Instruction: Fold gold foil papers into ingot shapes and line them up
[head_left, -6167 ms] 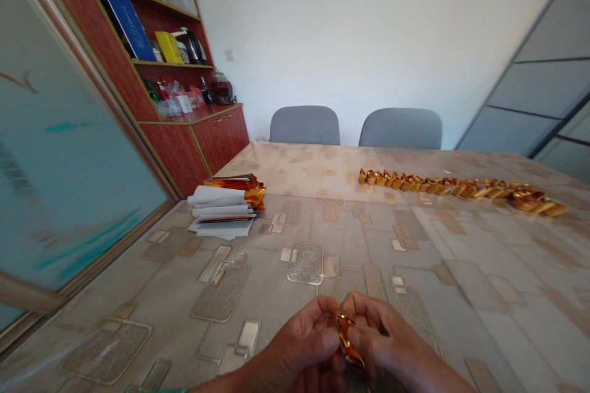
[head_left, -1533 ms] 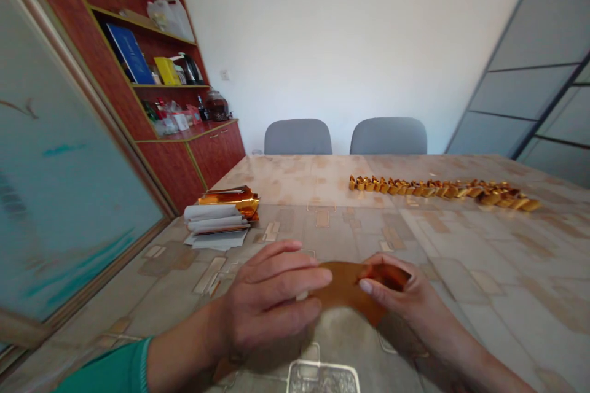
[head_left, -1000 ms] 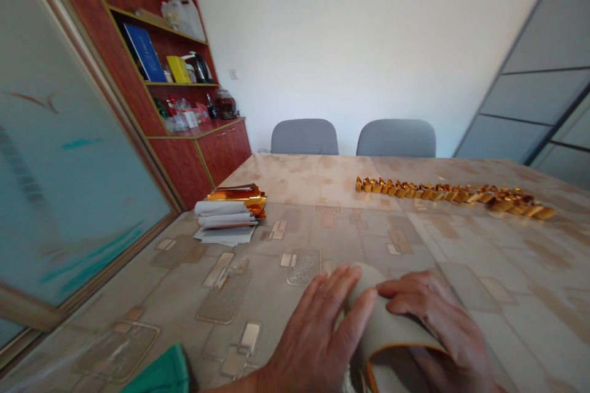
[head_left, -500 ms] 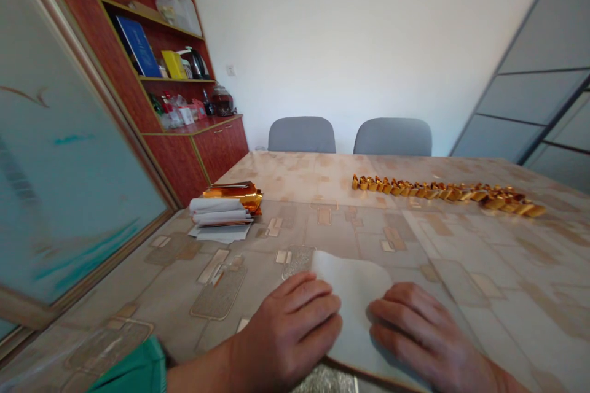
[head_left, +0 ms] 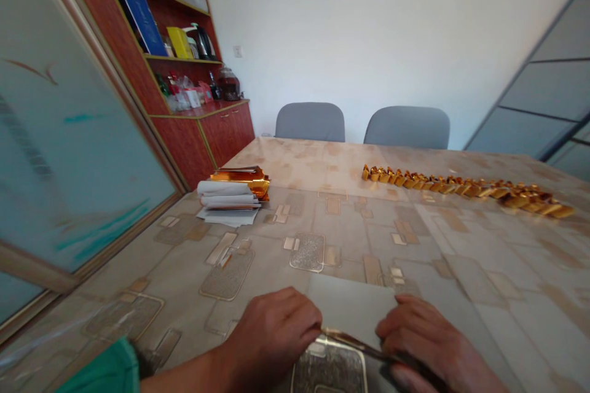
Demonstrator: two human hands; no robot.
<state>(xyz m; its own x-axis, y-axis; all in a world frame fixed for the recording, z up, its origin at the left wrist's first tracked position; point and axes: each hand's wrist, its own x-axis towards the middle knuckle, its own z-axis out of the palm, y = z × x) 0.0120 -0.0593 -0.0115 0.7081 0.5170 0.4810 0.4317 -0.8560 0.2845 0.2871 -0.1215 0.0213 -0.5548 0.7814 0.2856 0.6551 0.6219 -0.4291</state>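
Observation:
A sheet of foil paper (head_left: 353,299), pale on its upper face, lies in front of me at the table's near side. A narrow gold edge shows along its near side, between my hands. My left hand (head_left: 279,333) has its fingers closed at the sheet's near left edge. On the opposite side my right hand (head_left: 421,341) curls its fingers over the right edge, with the thumb low and partly blurred. The fingertips' exact grip is partly hidden.
A pile of folded gold-and-white foil sheets (head_left: 230,196) lies at the left. A long row of folded gold paper pieces (head_left: 456,185) stretches across the back right of the patterned tablecloth (head_left: 276,252). Two grey chairs (head_left: 310,120) stand beyond the table.
The sheet's near part has come up, and a gold edge now shows between my hands. Its far edge looks flatter. My fingers have closed more at the sides. The view has tilted slightly down.

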